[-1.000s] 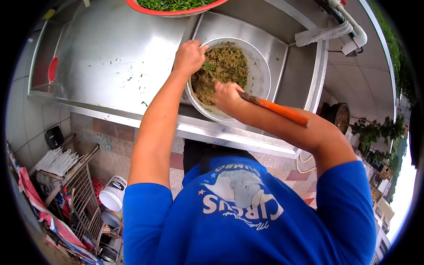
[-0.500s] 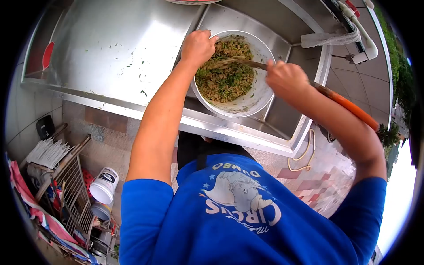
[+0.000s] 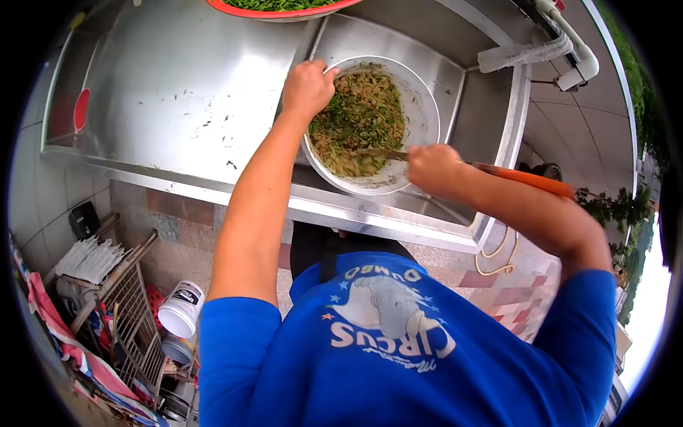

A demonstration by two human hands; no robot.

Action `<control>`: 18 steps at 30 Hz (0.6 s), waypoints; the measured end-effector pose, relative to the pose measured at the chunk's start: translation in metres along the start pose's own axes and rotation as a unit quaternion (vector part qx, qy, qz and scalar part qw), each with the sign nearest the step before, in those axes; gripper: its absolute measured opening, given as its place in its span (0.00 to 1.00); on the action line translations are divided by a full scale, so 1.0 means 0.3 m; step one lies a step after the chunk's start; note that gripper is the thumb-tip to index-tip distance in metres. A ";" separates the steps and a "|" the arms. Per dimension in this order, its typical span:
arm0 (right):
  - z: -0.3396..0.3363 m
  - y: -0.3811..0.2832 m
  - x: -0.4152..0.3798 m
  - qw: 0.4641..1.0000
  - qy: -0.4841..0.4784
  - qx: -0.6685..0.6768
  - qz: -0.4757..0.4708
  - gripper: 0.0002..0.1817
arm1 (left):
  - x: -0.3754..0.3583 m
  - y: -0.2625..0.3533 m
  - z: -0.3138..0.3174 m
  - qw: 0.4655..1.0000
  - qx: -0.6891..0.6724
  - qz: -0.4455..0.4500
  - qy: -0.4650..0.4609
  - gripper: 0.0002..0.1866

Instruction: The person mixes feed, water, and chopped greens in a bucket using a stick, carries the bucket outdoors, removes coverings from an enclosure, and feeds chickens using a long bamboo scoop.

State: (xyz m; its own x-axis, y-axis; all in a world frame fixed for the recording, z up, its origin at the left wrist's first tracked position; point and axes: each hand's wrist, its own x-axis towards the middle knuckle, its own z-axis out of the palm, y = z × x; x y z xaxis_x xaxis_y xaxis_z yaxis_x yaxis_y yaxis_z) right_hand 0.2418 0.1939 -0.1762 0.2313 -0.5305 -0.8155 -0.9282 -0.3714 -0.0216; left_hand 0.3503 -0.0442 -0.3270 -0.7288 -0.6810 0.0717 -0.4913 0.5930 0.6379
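Note:
A large round whitish basin (image 3: 425, 117) stands in the metal sink, partly filled with a brown and green chopped mixture (image 3: 366, 107). My left hand (image 3: 308, 87) is closed on its far-left rim. In my right hand (image 3: 435, 168), fingers wrapped round the shaft, is a long-handled stirring tool (image 3: 523, 178) with an orange end. Its shaft crosses the basin's near-right rim, and the tip sits in the mixture near the front wall. The head of the tool is buried, so its shape is hidden.
A red-rimmed bowl of chopped greens (image 3: 284, 8) stands at the back. Green scraps dot the steel counter (image 3: 185, 85) at left. A pipe (image 3: 580, 57) with a pale wrapped piece is at far right. White buckets (image 3: 181, 309) and a wooden rack (image 3: 131, 320) are on the floor.
My right hand has moved left and closer to me. The tool's tip has passed from the far-left part of the mixture to the front. More of the greens bowl shows.

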 end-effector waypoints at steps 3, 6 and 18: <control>-0.053 0.070 -0.150 0.997 -0.021 -0.044 0.052 0.15 | 0.000 -0.003 0.003 1.000 0.000 0.015 0.013 0.17; -0.067 0.129 -0.168 0.983 0.035 -0.035 0.179 0.10 | 0.001 0.012 -0.008 1.000 -0.008 -0.001 0.001 0.16; 0.091 0.182 0.301 0.932 -0.008 0.269 0.243 0.13 | -0.011 0.022 0.010 1.000 -0.016 0.005 0.003 0.16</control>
State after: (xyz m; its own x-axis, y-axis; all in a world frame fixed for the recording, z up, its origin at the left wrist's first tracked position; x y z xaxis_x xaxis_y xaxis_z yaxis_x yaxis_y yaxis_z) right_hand 0.2040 0.1464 -0.2669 -0.2541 -0.5236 -0.8132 -0.9350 0.3481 0.0680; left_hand 0.3482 -0.0368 -0.3253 -0.7304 -0.6779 0.0834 -0.4680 0.5856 0.6618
